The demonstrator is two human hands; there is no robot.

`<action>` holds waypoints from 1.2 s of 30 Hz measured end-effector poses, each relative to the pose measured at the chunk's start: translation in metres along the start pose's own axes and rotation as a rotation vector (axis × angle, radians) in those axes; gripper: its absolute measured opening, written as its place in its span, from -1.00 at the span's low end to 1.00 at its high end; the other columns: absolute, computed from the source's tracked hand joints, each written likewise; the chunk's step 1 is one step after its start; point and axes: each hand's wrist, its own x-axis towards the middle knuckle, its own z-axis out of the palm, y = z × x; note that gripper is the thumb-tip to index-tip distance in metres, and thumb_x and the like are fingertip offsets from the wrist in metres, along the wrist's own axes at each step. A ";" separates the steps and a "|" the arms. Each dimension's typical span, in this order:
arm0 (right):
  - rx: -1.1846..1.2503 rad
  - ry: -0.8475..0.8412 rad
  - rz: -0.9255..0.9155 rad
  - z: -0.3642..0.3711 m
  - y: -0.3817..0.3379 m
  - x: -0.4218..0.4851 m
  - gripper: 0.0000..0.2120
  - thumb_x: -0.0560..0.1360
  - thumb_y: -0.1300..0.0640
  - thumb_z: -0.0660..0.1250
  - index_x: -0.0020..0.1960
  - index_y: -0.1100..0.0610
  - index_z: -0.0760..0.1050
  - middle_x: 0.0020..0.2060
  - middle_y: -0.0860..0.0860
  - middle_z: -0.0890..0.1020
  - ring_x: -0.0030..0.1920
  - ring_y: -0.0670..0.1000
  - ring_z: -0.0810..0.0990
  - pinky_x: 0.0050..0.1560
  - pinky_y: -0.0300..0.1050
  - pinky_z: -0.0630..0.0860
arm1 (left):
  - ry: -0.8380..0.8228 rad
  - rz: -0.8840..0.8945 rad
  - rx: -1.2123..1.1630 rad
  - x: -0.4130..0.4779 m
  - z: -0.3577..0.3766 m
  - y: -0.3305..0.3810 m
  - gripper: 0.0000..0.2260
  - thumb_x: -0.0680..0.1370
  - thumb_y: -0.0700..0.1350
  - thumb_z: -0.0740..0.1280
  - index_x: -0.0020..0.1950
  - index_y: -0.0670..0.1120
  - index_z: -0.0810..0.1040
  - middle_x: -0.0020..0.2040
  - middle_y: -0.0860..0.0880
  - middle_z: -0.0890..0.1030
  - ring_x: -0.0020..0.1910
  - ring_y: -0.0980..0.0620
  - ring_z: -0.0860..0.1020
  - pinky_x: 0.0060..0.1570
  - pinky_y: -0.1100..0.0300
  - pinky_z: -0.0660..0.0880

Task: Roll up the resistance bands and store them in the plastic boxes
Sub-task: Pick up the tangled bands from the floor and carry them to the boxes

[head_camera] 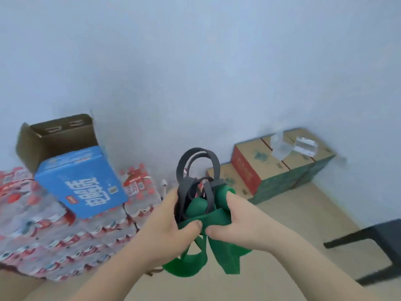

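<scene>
Both my hands hold a bundle of resistance bands in front of me, above the floor. My left hand (pixel 167 227) grips the bundle from the left, thumb pressed on the wide green band (pixel 214 253). My right hand (pixel 236 222) pinches the green band from the right, a finger hooked over its top. Loops of a narrow dark grey band (pixel 196 168) stick up above my hands. Green loops hang below them. Two clear plastic boxes (pixel 293 145) sit on cardboard cartons at the back right.
Shrink-wrapped packs of water bottles (pixel 54 240) are stacked at the left, with an open blue carton (pixel 80 181) lying on them. Brown and green cardboard cartons (pixel 271 172) stand against the wall at the right. A dark stool (pixel 377 242) is at the right edge.
</scene>
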 end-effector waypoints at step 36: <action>0.228 0.037 0.245 -0.522 0.514 0.083 -0.61 0.31 0.10 0.54 0.08 -0.09 0.53 -0.10 -0.08 0.70 -0.14 -0.07 0.68 -0.10 -0.10 0.66 | -0.410 -0.180 0.009 0.489 0.544 0.191 -0.60 0.40 -0.01 0.44 0.19 0.24 0.44 0.01 0.19 0.68 0.01 0.14 0.67 0.10 0.03 0.65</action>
